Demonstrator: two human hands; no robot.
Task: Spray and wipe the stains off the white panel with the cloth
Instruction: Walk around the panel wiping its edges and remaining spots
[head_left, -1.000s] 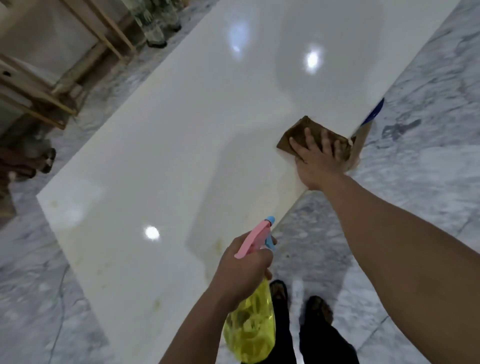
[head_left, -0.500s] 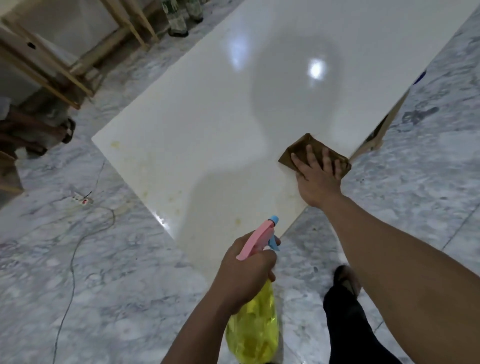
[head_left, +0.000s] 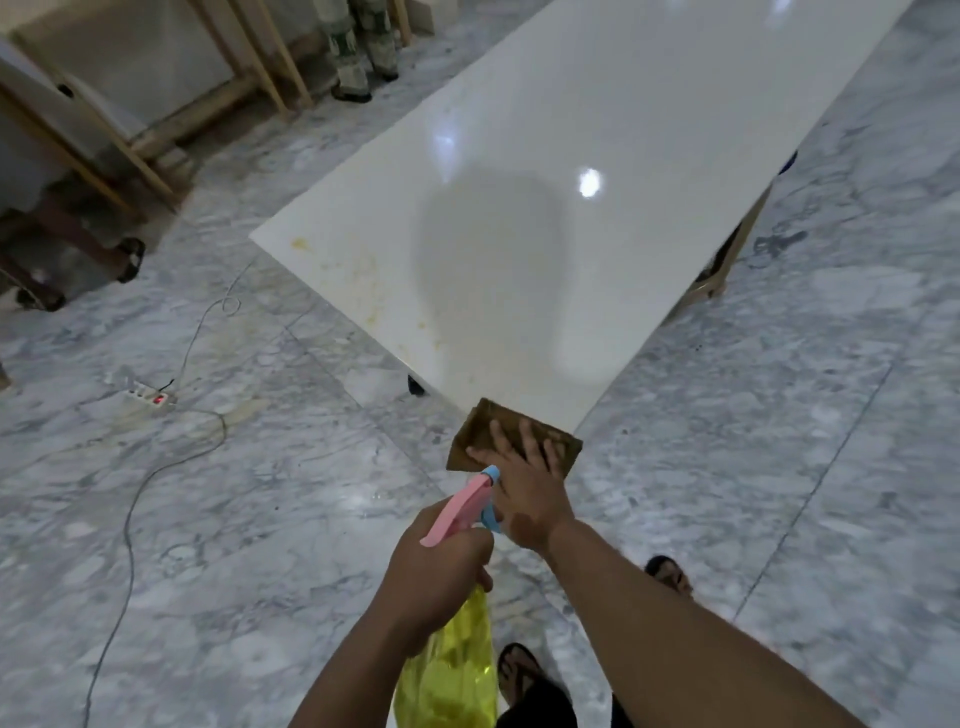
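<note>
A long glossy white panel (head_left: 597, 208) stretches away from me, raised off the floor. Yellowish stains (head_left: 358, 270) dot its near left end. A brown cloth (head_left: 480, 426) lies over the panel's nearest corner, and my right hand (head_left: 524, 483) presses flat on it with fingers spread. My left hand (head_left: 436, 571) grips a yellow spray bottle (head_left: 452, 675) with a pink trigger head (head_left: 457, 504), held just below the right hand, nozzle toward the panel.
Grey marble floor (head_left: 779, 467) surrounds the panel. A white power strip (head_left: 148, 397) and its cable (head_left: 130, 519) lie on the floor at left. Wooden frames (head_left: 171, 135) stand at the back left. My sandalled feet (head_left: 519, 670) are below.
My right hand has slid the cloth from the panel's right edge back to its nearest corner. The view has shifted back, showing more floor; the bottle stays in my left hand.
</note>
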